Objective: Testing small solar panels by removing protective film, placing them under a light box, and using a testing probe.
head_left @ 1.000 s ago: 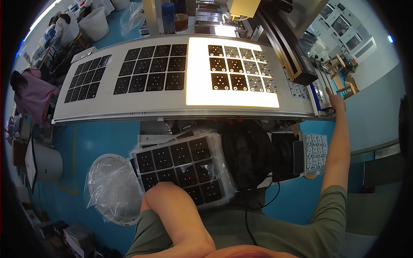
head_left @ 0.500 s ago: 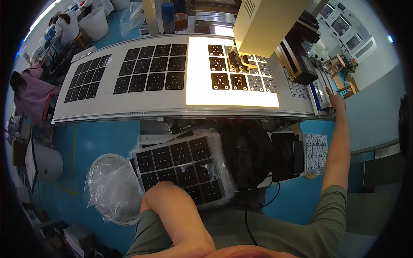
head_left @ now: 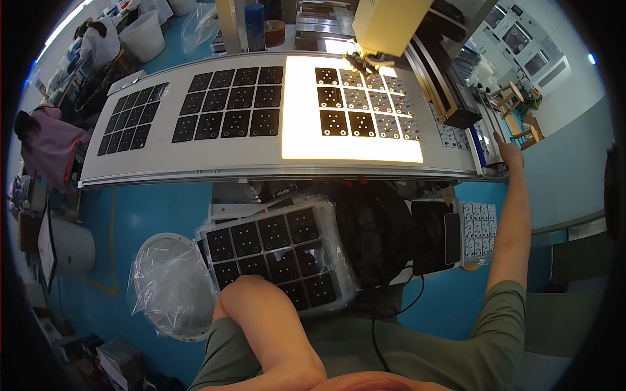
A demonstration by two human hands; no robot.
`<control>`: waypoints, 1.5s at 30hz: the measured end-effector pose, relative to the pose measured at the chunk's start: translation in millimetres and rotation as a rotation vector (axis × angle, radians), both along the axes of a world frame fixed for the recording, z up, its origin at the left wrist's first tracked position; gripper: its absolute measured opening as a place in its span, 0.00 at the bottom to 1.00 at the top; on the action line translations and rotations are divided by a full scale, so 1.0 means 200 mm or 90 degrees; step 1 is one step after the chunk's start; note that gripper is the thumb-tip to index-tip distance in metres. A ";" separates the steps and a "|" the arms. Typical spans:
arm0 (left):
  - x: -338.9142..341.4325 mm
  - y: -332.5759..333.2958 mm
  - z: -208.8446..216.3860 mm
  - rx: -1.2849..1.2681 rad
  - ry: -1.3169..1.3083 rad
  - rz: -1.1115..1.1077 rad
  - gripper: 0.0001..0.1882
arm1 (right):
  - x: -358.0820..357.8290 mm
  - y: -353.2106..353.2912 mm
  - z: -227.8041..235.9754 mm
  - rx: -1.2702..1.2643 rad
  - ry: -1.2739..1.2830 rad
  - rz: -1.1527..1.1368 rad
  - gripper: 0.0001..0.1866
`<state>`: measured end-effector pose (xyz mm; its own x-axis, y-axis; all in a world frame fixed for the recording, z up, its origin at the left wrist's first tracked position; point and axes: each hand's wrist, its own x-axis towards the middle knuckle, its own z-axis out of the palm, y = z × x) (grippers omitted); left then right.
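Overhead fisheye view of a factory workstation, seen from a person's own head. A long white table (head_left: 195, 166) runs across the upper half, carrying three groups of flat black square plates (head_left: 225, 104). The rightmost group sits on a bright lit panel (head_left: 352, 148), and a cream-coloured machine head (head_left: 390, 23) hangs over its far edge, just above the top row of plates. The person's right hand (head_left: 508, 154) is stretched far out to the right end of the table and touches its edge near a strip of small parts. Its fingers look extended, but the hand is too small to tell whether it presses, grips or merely rests. The left arm is bent with its elbow low in the picture, and its hand is out of sight below the frame. Just beyond that elbow lies a tray of black plates (head_left: 274, 251) in clear plastic wrap, with a black bag (head_left: 378, 234) and a phone (head_left: 451, 238) to its right and a plastic-lined white bucket (head_left: 169, 287) to its left. Two other people work at far left. By the look of it, the machine is working the lit plates while the hand attends the table's end; any next reach calls for keeping clear of the machine head.
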<state>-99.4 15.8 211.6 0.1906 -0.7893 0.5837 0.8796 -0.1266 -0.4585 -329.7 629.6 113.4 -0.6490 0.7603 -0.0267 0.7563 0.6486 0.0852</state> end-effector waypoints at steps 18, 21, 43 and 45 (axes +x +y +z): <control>0.00 0.04 -0.03 -0.023 0.034 -0.058 0.27 | 0.02 0.17 -0.07 0.052 0.036 0.028 0.61; 0.03 0.04 -0.03 -0.047 0.016 -0.070 0.28 | -0.05 0.11 -0.06 0.035 0.026 0.037 0.59; 0.03 0.08 -0.05 -0.027 0.002 -0.063 0.14 | -0.04 0.12 -0.10 0.052 0.046 0.035 0.52; 0.04 0.07 -0.05 -0.028 0.012 -0.099 0.12 | -0.05 0.14 -0.10 0.066 0.055 0.038 0.51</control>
<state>-91.2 30.0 201.3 0.0794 -0.7841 0.6155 0.8393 -0.2805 -0.4657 -340.1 658.4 92.9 -0.6898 0.7158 0.1084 0.7239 0.6840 0.0903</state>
